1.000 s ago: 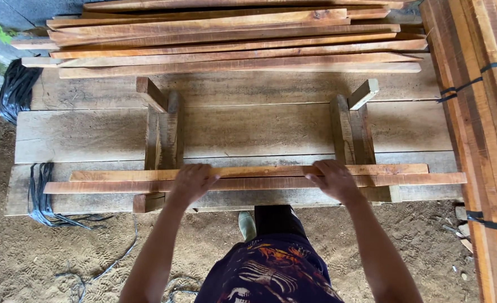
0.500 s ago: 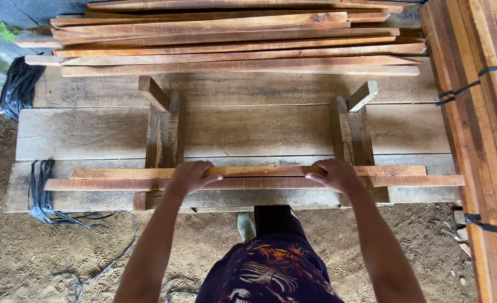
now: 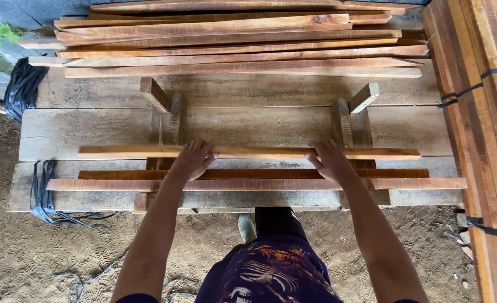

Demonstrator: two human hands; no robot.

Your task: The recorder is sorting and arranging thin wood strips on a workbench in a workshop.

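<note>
Left hand: left hand [image 3: 193,159] lies palm-down on the long thin orange-brown wooden slat [image 3: 248,152], fingers curled over its far edge; holding it, left of the slat's middle.
Right hand: right hand [image 3: 331,161] rests on the same slat, right of its middle, fingers spread forward over the top and far edge; thumb side toward the centre.
Held slat: lies lengthwise across the workbench of wide grey weathered planks [image 3: 91,132], parallel to the near edge, roughly over the middle plank. Whether it is lifted clear or rests on the bench, cannot tell.
Near slats: two more reddish-brown wooden slats [image 3: 259,179] lie side by side just nearer the person, close to the near edge of the bench, parallel to the held one and apart from it.
Cross supports: two pairs of short upright wooden blocks, left set [image 3: 164,115] and right set [image 3: 352,115], stand on the bench; the held slat crosses both sets.
Far edge: a stack of long rough wooden slats [image 3: 231,39] is piled along the far edge.
Right side: a bundle of strapped orange planks [image 3: 484,112] runs beside the right end of the bench.
Left side: black strapping [image 3: 43,191] hangs off the near left corner; a black bag [image 3: 21,87] sits at the far left corner.
Ground: sandy dirt floor [image 3: 46,258] below the bench.
</note>
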